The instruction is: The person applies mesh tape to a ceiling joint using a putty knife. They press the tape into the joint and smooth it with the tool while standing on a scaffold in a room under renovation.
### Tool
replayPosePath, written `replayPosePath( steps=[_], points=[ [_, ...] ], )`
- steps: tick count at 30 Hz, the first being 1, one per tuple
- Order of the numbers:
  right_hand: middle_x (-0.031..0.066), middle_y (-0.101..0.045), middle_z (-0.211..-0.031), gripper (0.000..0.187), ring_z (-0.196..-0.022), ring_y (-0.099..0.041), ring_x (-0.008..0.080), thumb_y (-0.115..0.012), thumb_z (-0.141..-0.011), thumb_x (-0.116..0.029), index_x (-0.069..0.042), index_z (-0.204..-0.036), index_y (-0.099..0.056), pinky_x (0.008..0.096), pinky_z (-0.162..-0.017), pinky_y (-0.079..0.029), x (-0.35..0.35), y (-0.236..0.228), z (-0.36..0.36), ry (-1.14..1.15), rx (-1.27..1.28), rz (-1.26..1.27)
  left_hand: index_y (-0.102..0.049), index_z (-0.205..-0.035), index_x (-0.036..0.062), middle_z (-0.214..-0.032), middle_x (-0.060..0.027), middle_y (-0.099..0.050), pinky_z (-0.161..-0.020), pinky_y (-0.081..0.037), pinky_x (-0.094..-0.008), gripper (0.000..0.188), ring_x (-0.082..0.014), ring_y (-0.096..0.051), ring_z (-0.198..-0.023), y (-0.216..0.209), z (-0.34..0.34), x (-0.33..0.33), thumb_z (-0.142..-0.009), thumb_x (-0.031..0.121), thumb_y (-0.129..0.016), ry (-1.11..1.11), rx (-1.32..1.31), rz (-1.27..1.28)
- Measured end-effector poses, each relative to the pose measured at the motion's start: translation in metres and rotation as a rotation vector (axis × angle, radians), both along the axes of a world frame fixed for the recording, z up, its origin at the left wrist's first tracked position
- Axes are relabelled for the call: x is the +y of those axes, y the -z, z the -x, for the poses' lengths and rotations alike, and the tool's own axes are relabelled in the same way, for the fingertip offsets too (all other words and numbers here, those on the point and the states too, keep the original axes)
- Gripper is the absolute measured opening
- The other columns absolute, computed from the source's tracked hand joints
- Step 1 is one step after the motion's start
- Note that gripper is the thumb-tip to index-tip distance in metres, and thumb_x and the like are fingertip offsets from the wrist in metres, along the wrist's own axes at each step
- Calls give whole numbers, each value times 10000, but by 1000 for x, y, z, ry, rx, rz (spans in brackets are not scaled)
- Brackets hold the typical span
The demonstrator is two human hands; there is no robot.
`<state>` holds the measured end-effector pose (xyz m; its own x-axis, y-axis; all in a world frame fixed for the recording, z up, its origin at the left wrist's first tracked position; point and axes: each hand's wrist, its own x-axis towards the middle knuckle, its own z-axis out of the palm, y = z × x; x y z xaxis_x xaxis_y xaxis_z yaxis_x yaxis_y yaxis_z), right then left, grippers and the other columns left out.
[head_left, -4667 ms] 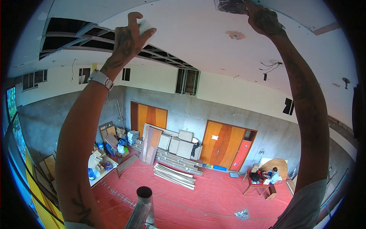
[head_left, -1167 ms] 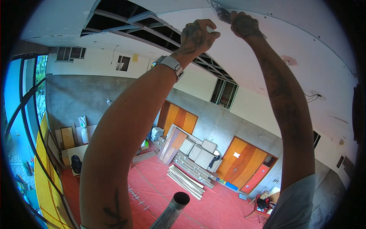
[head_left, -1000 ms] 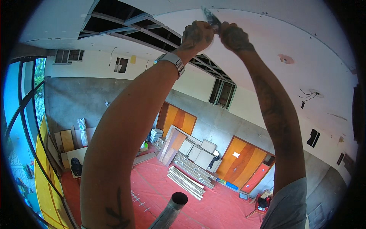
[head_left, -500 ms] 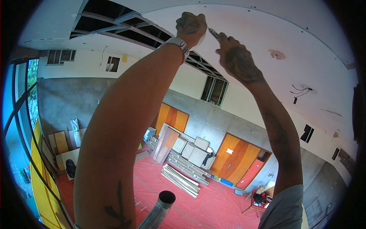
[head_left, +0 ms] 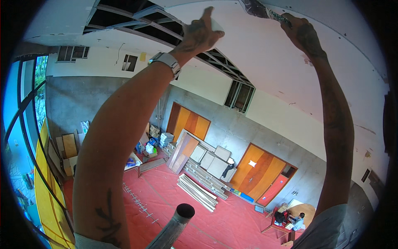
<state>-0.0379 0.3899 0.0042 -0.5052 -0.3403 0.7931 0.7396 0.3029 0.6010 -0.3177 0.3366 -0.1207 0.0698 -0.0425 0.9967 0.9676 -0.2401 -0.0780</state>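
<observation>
Both arms are raised to the white ceiling board (head_left: 257, 54). My right hand (head_left: 305, 35) is closed round the handle of a putty knife (head_left: 277, 16). Its broad dark blade lies against or close to the ceiling, near a seam dotted with fasteners. My left hand (head_left: 200, 35), with a watch (head_left: 166, 63) on its wrist, is left of the knife. Its index finger points up and its thumb juts out to the right. A pale flat piece (head_left: 216, 27) shows between thumb and finger, mostly hidden behind the hand; its kind is unclear.
An opening with metal framing (head_left: 137, 20) lies left of my hands. A metal pole (head_left: 174, 226) rises close below me. Far down, long white strips (head_left: 198, 193) lie on the red floor covering (head_left: 166, 186), with stacked panels (head_left: 213, 166) behind. A person (head_left: 297, 222) sits at a table lower right.
The putty knife has gone up and right with my right hand, and its blade now shows. My left hand has moved slightly left and down, with its index finger now extended.
</observation>
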Motion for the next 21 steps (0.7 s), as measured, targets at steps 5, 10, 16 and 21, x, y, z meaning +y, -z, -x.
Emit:
replayPosePath(
  steps=[5, 10, 16, 21],
  points=[
    [220, -642, -825, 302, -791, -615, 406, -582, -872, -271, -33, -1057, -598, 442, -718, -501, 10, -33, -18, -43, -62, -73, -285, -1229, 5, -767, -220, -647, -732, -480, -487, 600, -417, -642, -759, 11, 23, -11, -852, 338, -612, -32, -57, -158],
    [239, -633, -810, 316, -780, -610, 412, -588, -873, -270, 8, -1023, -592, 433, -705, -497, 2, -35, -15, -117, -149, 38, -338, -1209, 42, -767, -202, -649, -735, -482, -471, 512, -387, -647, -761, 36, 46, -24, -874, 331, -595, -26, -27, -92],
    [244, -628, -808, 299, -778, -606, 420, -598, -867, -263, 20, -965, -590, 442, -700, -494, 4, -39, -18, -21, -99, 12, -375, -1192, 46, -759, -183, -650, -716, -482, -439, 480, -342, -651, -719, 89, 75, -42, -871, 315, -609, -134, 20, -22],
    [240, -622, -783, 286, -762, -600, 427, -597, -867, -257, 18, -947, -591, 454, -686, -489, 12, -42, -18, -24, -102, -59, -345, -1270, 37, -779, -196, -637, -775, -445, -379, 587, -299, -650, -719, 130, 75, -53, -839, 303, -645, 213, -201, 74]
  ],
)
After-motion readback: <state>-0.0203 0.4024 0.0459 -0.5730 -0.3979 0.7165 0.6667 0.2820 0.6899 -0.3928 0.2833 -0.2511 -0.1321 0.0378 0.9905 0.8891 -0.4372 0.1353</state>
